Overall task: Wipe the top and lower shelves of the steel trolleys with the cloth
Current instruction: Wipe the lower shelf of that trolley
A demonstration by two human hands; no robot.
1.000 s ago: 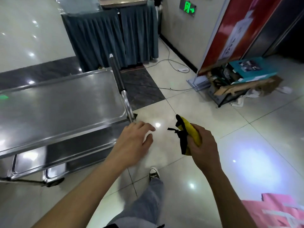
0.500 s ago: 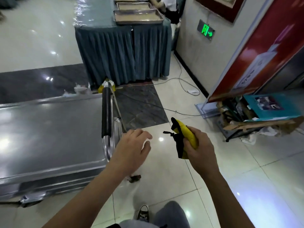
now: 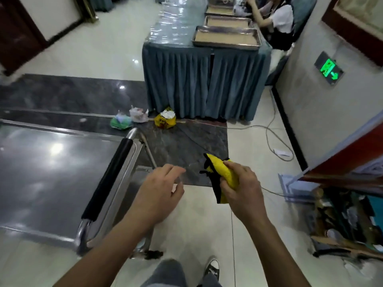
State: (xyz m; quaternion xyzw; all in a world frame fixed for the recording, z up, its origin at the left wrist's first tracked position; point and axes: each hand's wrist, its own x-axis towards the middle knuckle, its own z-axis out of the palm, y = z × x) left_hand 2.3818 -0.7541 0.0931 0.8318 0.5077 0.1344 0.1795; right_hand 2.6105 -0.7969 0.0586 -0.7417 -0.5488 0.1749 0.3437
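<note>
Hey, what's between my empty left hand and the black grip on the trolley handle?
In the head view, only the trolley's steel end rim lies between the left hand and the black grip; nothing else intervenes.

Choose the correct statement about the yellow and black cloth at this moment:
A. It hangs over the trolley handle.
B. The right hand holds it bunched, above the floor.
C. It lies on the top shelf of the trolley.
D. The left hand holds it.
B: the right hand grips the bunched cloth over the floor, while the left hand is empty and the trolley bears no cloth.
</note>
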